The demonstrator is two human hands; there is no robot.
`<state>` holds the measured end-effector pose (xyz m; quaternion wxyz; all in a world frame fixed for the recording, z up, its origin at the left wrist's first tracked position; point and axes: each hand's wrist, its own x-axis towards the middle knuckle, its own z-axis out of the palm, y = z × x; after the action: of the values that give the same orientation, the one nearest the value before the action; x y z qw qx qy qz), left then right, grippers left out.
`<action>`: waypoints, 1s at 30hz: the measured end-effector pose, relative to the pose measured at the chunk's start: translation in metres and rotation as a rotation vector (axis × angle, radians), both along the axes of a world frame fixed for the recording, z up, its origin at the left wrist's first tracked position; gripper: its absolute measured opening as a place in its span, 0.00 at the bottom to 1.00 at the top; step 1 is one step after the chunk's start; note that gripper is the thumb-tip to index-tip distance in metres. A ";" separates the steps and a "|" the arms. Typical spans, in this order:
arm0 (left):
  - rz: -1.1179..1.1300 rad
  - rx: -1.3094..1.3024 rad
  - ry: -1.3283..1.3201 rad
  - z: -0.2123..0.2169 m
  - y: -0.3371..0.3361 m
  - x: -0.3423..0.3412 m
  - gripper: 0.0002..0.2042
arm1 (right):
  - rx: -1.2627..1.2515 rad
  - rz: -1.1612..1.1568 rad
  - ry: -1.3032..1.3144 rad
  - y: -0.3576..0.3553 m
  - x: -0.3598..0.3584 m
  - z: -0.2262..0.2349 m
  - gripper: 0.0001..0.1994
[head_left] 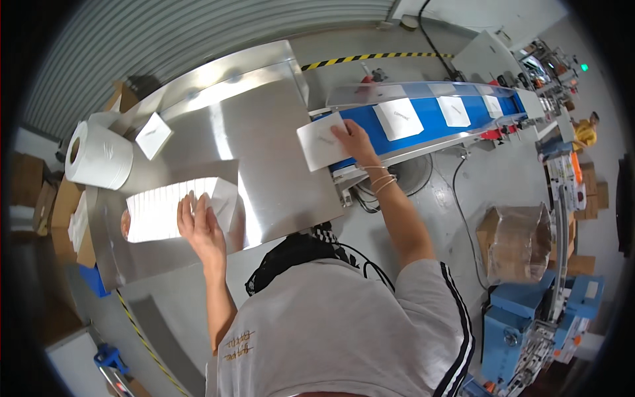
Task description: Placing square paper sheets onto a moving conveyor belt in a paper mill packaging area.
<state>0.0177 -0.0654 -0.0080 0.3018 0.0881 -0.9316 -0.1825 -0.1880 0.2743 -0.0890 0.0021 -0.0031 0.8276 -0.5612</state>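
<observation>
My right hand [357,142] pinches a flat white square packet [320,144] by its right side, with the thumb on top. The packet is over the near end of a blue conveyor belt [421,109], where it meets the steel table [278,165]. My left hand [202,230] lies with fingers stretched over a row of white packets [155,210] standing on edge on the table, near the row's right end. Further along the belt lie several similar packets, the closest one [399,120] just beyond my right hand.
A large white roll [99,157] stands at the table's left, and a loose white packet [153,136] lies beside it. A clear guard [370,94] runs along the belt's far side. At right are a bag-lined carton [516,241], blue machinery [508,334] and a person in yellow [585,134].
</observation>
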 end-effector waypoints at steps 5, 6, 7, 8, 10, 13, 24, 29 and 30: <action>0.018 -0.024 -0.015 0.006 -0.004 0.007 0.17 | 0.653 -0.195 0.217 0.022 -0.023 0.006 0.22; 0.044 -0.049 -0.009 0.004 -0.008 0.011 0.16 | 0.758 -0.268 0.370 0.013 -0.018 0.015 0.24; 0.029 -0.030 0.018 0.004 -0.009 0.012 0.16 | 0.845 -0.325 0.529 -0.006 -0.011 0.030 0.27; 0.041 -0.021 0.004 0.004 -0.008 0.011 0.16 | 0.746 -0.169 0.432 -0.025 0.000 0.050 0.28; -0.013 -0.073 0.001 0.012 0.001 0.003 0.15 | 0.496 0.216 0.500 -0.055 0.011 0.054 0.27; -0.030 -0.051 0.009 0.008 0.012 -0.005 0.14 | 0.106 0.665 0.192 -0.119 0.044 0.074 0.26; 0.005 0.028 -0.065 0.012 -0.006 0.004 0.19 | -0.371 0.826 -0.231 -0.142 0.055 0.025 0.16; 0.068 0.053 -0.044 0.008 -0.015 0.006 0.19 | -0.186 0.358 -0.174 -0.069 0.017 0.017 0.10; 0.075 0.041 -0.036 0.009 -0.016 0.008 0.19 | -0.021 0.257 -0.138 -0.047 0.001 0.006 0.10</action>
<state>0.0257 -0.0810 0.0006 0.2898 0.1324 -0.9290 -0.1883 -0.1875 0.2271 -0.0828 0.1307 -0.0705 0.8124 -0.5638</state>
